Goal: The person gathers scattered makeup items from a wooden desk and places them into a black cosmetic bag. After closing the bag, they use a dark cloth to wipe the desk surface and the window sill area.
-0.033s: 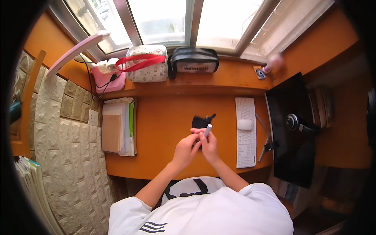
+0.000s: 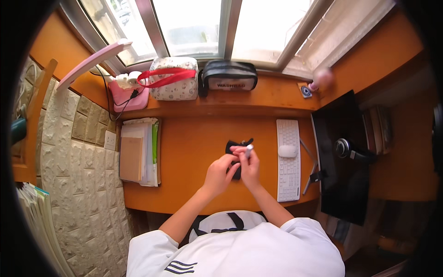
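My right hand (image 2: 249, 171) is closed around a short white pen-like stick (image 2: 249, 150) with a rounded end pointing up and away. Beside it, my left hand (image 2: 218, 176) has its fingers bent in toward the right hand's fingers, and what they hold, if anything, is hidden. Under and beyond both hands lies a small black pouch (image 2: 230, 146) with a strap at its far right corner. Dark material also shows between my hands, partly covered by the fingers; I cannot tell whether it belongs to the pouch.
To the right stand a white keyboard (image 2: 289, 184) with a white mouse (image 2: 287, 151) on it, and a black monitor (image 2: 344, 189). Papers and folders (image 2: 134, 159) lie left. A patterned bag (image 2: 173, 90), black wash bag (image 2: 230, 76) and pink lamp (image 2: 94, 60) line the window ledge.
The white stick has tipped, so its end looks shorter, and it sits slightly farther right. My hands have drawn a little apart, showing more dark material between them. The whole view has shifted slightly.
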Available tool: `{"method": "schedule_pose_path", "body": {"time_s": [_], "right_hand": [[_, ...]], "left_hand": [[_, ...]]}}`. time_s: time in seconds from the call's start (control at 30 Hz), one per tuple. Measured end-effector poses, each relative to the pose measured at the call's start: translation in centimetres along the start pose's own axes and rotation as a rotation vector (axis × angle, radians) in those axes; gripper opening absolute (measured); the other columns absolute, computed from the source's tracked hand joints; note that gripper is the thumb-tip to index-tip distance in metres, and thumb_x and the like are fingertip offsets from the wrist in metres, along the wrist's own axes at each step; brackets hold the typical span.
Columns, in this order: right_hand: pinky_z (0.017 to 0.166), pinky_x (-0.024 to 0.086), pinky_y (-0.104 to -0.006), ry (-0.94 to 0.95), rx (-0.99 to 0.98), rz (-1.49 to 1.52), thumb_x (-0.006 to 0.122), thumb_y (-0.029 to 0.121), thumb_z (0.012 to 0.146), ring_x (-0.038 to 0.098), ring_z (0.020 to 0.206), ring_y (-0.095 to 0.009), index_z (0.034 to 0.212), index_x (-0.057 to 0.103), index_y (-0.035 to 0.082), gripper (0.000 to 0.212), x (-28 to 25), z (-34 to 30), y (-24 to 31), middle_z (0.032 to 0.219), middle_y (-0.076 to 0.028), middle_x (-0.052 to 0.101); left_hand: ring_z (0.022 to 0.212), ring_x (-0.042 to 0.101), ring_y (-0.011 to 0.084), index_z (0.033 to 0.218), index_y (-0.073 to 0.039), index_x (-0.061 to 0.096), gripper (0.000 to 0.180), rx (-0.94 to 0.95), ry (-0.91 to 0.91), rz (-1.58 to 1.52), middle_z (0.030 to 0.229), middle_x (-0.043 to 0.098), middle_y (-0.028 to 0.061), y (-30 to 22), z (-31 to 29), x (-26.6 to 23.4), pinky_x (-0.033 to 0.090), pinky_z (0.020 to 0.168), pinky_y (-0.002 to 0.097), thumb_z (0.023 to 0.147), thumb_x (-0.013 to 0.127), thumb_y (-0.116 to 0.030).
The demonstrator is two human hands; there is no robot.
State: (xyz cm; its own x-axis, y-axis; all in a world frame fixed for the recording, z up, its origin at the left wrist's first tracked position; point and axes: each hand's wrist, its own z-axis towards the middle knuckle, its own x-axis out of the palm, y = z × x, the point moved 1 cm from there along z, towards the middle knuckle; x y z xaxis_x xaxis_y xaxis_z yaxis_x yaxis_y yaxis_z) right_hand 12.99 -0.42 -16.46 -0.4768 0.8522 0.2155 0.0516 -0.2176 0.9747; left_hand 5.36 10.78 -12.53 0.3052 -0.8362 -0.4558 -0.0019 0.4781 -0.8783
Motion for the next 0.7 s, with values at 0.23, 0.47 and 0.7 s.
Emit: {"method": "schedule_pose_path", "body": {"time_s": [0.23,0.47,0.7], "right_hand": [[0.063,0.048,-0.0323,-0.082,-0.654,-0.900,0.068,0.006,0.078,0.057,0.064,-0.024,0.081,0.065,0.008,0.004,2.2,18.2,8.7,0.073,-0.007,0.058],[0.073,0.050,-0.0333,0.445,-0.949,-1.557,0.069,0.012,0.074,0.066,0.083,-0.022,0.083,0.071,0.012,0.009,9.5,31.8,0.6,0.081,-0.005,0.064],[0.062,0.056,-0.0370,0.655,-0.433,-1.749,0.079,0.025,0.067,0.073,0.074,-0.026,0.072,0.074,0.010,0.016,13.3,34.4,-2.4,0.075,-0.009,0.073]], "left_hand": [[0.072,0.065,0.0205,0.134,0.001,0.048,0.047,-0.116,-0.414,0.023,0.122,0.057,0.0165,8.6,12.9,-3.2,0.053,0.071,0.0339,0.090,0.065,-0.008],[0.074,0.064,0.0246,0.138,0.000,0.042,0.053,-0.145,-0.430,0.046,0.119,0.058,0.0206,15.6,20.4,-4.1,0.052,0.073,0.0367,0.090,0.062,-0.006],[0.090,0.061,0.0469,0.124,-0.003,0.047,0.035,-0.096,-0.552,0.249,0.111,0.059,0.0226,16.7,21.3,-3.2,0.051,0.072,0.0524,0.095,0.059,-0.016]]}}
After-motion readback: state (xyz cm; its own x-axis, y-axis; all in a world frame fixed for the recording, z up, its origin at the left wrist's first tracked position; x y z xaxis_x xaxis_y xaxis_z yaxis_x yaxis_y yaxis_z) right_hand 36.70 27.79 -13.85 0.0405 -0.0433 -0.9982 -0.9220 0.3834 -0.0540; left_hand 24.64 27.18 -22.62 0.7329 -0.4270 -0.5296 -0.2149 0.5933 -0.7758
